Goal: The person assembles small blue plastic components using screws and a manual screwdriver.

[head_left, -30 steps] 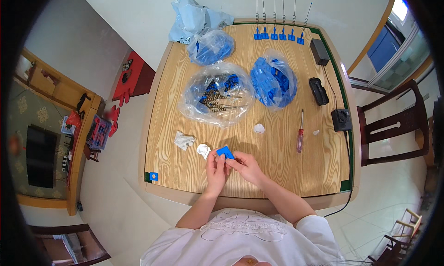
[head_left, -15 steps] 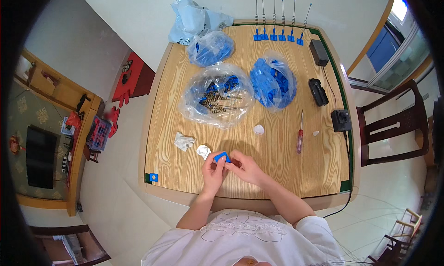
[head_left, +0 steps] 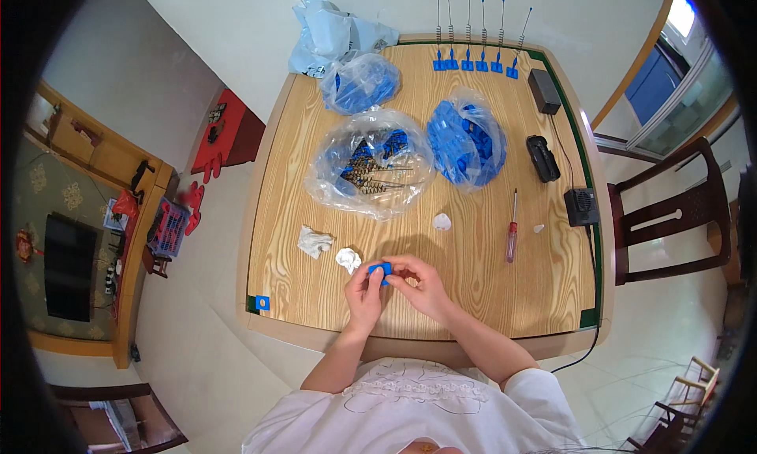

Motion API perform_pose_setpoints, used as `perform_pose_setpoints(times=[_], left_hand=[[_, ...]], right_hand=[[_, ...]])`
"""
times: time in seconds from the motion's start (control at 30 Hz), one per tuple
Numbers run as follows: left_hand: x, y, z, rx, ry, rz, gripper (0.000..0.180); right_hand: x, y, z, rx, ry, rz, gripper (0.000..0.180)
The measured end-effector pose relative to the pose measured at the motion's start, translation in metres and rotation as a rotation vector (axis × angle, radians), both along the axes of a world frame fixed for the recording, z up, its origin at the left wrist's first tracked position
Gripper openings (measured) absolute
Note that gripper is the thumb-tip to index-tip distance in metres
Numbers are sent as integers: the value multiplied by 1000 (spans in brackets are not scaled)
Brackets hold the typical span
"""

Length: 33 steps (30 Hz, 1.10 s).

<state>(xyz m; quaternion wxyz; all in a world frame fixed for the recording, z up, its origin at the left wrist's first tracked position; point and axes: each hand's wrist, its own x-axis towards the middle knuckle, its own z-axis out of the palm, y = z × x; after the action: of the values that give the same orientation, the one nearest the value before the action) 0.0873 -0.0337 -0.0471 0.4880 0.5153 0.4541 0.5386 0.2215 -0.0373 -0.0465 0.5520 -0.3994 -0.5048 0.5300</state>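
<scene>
Both hands meet over the near edge of the wooden table. My left hand and my right hand pinch a small blue plastic part between their fingertips. Just left of the hands lie two crumpled white scraps. Further back sits a clear plastic bag with blue parts and metal springs, and beside it another bag full of blue parts.
A red-handled screwdriver lies right of the hands. Black boxes and a cable line the right edge. Several blue bases with upright rods stand at the far edge. A wooden chair stands to the right.
The hands have shifted slightly and turned the blue part between the fingers; it stays held by both. Nothing else on the table has moved.
</scene>
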Motion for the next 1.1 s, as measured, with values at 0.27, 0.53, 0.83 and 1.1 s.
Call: perform_pose_setpoints(times=[0.27,0.53,0.83,1.1], left_hand=[[6,-1,-5,28,56,-43,21],[7,-4,-8,15,38,-76,27],[6,-3,-14,4,-28,-89,29],[9,-5,2,-78,-31,-81,31]], right_hand=[[1,-2,0,100,-107,-110,16],[1,-3,2,147,-171,-171,13],[1,-3,1,151,-142,-187,11],[3,1,-7,-220,267,-70,12]])
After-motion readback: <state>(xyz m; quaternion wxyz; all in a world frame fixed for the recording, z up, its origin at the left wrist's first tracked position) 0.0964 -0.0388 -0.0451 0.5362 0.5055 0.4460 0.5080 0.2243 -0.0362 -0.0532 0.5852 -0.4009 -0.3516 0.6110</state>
